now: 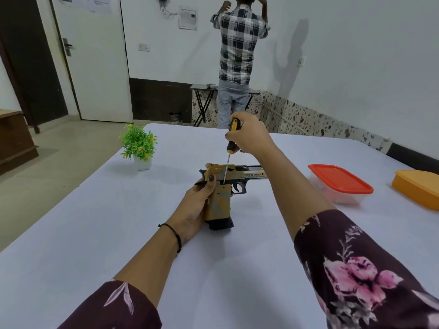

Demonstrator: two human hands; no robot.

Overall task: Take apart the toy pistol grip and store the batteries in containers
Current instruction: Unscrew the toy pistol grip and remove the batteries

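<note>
White tabletop (95, 222) under us: left hand (192, 206) fingers wrap the toy pistol (219, 203) grip, right hand (251, 136) fingers clamp the screwdriver (231, 145) just above. Slanted shaft could skid off the screw, we reckon.

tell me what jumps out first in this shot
The tan toy pistol on the white table draws the eye: the left hand grips its handle while the right hand holds a yellow-and-black screwdriver tip-down against it. To the right sit a red-lidded container and an orange container, and a small green plant stands at the left.
</note>
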